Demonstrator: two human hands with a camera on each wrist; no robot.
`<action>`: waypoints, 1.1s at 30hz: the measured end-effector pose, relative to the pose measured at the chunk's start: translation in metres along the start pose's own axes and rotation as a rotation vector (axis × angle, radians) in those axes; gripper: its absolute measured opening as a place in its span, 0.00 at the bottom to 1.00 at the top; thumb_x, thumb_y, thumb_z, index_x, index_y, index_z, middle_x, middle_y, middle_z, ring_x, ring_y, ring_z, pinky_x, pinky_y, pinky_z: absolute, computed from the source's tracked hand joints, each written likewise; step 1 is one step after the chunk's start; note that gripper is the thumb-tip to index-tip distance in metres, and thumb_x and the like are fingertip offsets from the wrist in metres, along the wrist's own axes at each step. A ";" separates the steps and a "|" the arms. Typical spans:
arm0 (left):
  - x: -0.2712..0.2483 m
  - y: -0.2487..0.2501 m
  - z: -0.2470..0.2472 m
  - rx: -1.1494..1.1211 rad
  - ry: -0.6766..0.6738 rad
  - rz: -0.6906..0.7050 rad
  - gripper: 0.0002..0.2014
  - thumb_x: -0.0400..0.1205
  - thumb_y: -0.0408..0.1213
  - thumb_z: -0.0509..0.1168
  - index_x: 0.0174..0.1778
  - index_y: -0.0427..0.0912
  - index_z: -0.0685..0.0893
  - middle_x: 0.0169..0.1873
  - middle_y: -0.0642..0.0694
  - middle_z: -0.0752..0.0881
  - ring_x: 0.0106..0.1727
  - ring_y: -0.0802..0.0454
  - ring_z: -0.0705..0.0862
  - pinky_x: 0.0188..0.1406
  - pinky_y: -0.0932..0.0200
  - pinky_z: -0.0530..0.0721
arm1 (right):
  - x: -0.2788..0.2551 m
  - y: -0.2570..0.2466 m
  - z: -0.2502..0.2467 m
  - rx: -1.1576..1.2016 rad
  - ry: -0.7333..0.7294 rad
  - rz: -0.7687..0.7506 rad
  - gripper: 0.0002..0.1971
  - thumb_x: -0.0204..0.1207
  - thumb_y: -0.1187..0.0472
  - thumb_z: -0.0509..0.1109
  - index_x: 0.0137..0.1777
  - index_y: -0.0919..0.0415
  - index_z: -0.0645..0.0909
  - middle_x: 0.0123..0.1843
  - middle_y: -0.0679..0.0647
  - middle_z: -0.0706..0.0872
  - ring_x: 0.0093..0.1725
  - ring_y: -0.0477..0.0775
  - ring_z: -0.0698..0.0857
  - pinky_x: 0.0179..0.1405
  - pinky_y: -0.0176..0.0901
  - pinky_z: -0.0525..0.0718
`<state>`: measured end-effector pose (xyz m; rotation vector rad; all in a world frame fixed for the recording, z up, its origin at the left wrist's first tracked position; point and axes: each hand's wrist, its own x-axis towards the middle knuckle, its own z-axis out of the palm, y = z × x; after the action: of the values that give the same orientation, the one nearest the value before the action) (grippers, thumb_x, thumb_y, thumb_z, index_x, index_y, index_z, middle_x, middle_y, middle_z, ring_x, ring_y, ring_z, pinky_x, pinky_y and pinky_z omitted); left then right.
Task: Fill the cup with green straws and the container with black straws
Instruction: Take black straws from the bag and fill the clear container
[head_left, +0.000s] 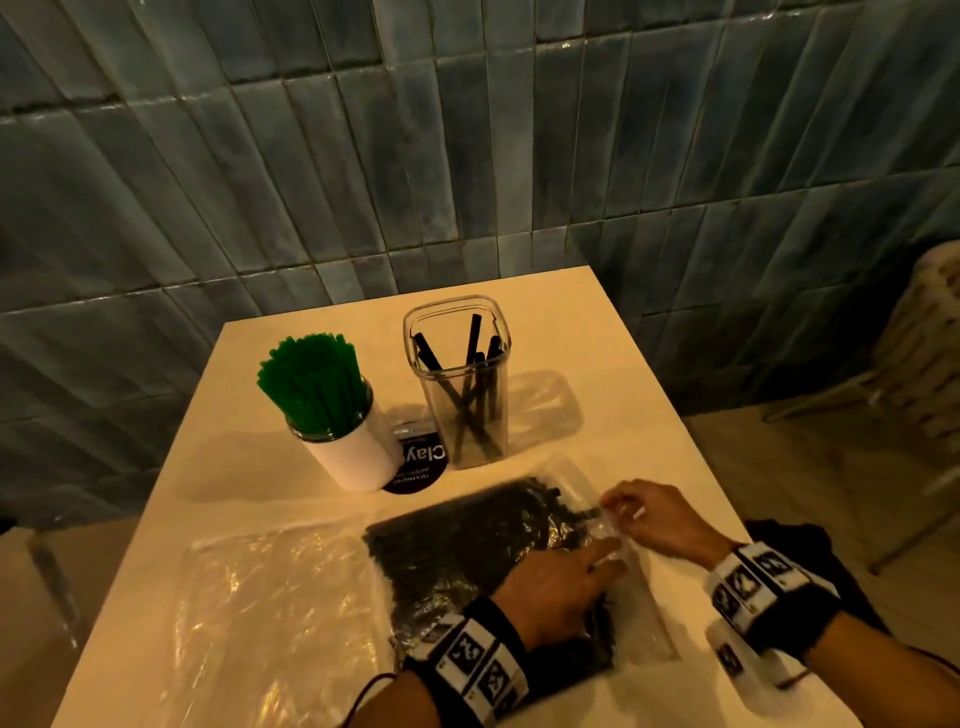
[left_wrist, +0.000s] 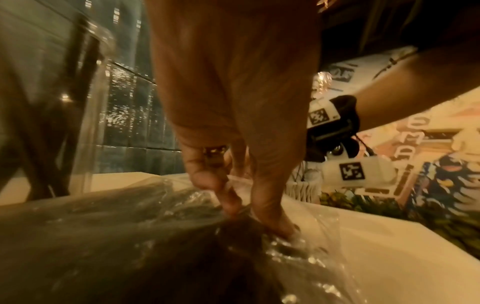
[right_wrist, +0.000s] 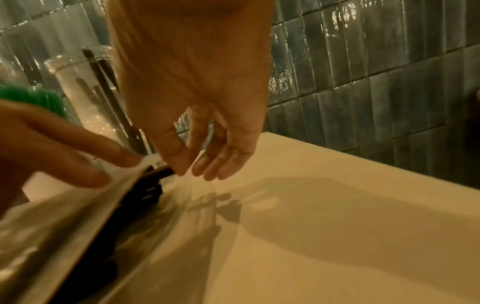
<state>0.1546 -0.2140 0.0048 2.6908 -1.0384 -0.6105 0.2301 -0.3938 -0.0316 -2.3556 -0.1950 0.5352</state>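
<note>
A white cup packed with green straws stands at the back left of the table. Right of it is a clear square container holding several black straws. In front lies a clear bag of black straws. My left hand lies flat on the bag with straight fingers and presses it down. At the bag's open right end, the thumb and forefinger of my right hand close on the tip of a black straw that sticks out. Its other fingers hang loose.
An empty crumpled clear bag lies at the front left. A round black coaster sits between cup and container. The cream table ends just right of my right hand. A tiled wall stands behind and a chair to the right.
</note>
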 end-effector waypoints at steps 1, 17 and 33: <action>0.001 0.002 0.002 0.032 -0.020 -0.016 0.37 0.75 0.30 0.70 0.78 0.45 0.61 0.80 0.45 0.57 0.59 0.35 0.80 0.52 0.42 0.82 | -0.006 0.002 0.002 0.007 -0.012 -0.017 0.11 0.73 0.69 0.71 0.54 0.57 0.85 0.51 0.52 0.86 0.45 0.44 0.82 0.38 0.16 0.73; -0.012 -0.010 0.032 0.055 0.308 -0.044 0.21 0.78 0.33 0.67 0.64 0.38 0.69 0.65 0.37 0.72 0.48 0.41 0.85 0.39 0.52 0.88 | -0.015 -0.021 0.012 -0.178 0.014 -0.508 0.16 0.73 0.61 0.73 0.61 0.58 0.84 0.63 0.51 0.84 0.64 0.49 0.81 0.64 0.24 0.69; -0.010 -0.008 0.024 -0.086 0.250 -0.255 0.16 0.76 0.36 0.68 0.58 0.35 0.76 0.67 0.38 0.68 0.60 0.38 0.75 0.52 0.46 0.81 | 0.012 -0.063 0.030 -0.656 -0.303 -0.386 0.16 0.76 0.61 0.64 0.63 0.67 0.75 0.63 0.64 0.76 0.62 0.64 0.76 0.60 0.52 0.76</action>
<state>0.1418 -0.2017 -0.0163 2.7533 -0.5990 -0.3358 0.2286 -0.3254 -0.0133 -2.7313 -1.0830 0.7077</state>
